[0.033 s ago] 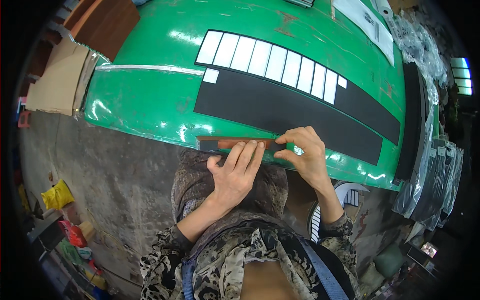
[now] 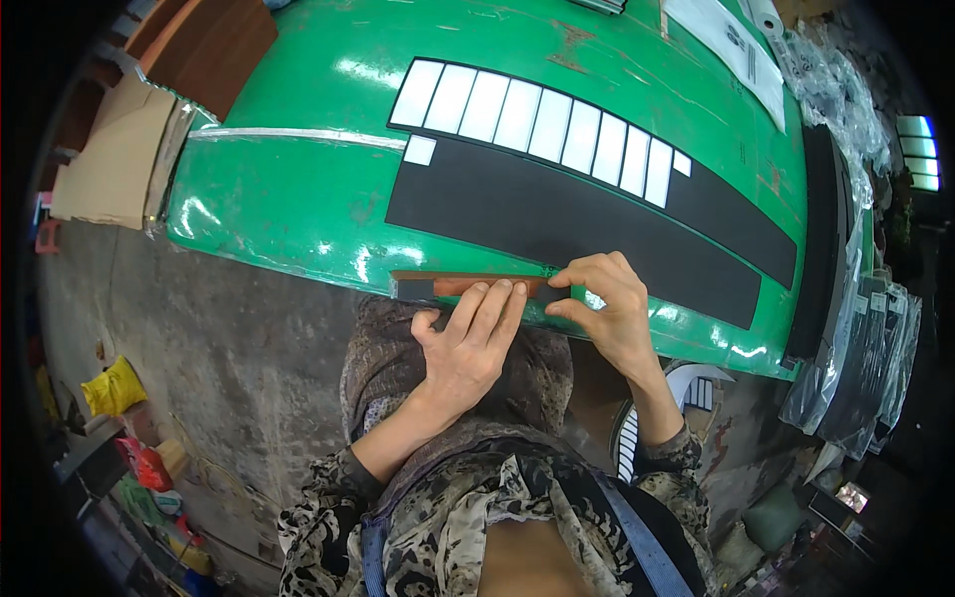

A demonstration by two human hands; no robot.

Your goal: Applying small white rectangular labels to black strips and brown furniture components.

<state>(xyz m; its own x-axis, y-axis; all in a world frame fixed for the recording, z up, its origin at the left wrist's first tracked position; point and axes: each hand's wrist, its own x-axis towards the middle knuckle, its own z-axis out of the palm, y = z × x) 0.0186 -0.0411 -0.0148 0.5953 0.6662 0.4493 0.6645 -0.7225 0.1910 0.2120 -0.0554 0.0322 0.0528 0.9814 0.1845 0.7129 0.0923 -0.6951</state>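
Observation:
At the near edge of the green table [image 2: 298, 184] lies a narrow brown strip [image 2: 450, 286] with dark grey or black ends. My left hand [image 2: 466, 348] rests on it, fingers stretched out flat across its middle and thumb held apart. At the strip's right end, my right hand [image 2: 607, 303] pinches the dark end piece [image 2: 551, 293] between thumb and forefinger. Just beyond both hands is a long black panel [image 2: 557, 214] with a small white square at its left corner. A second black panel [image 2: 532, 119], bearing a row of white rectangles, lies behind it.
Brown boards [image 2: 214, 50] and cardboard [image 2: 114, 164] stand at the far left. Clear plastic wrap [image 2: 831, 85] and wrapped dark panels [image 2: 860, 368] line the right side. A white sheet [image 2: 731, 55] lies at the back right; a yellow bag [image 2: 114, 388] sits on the floor.

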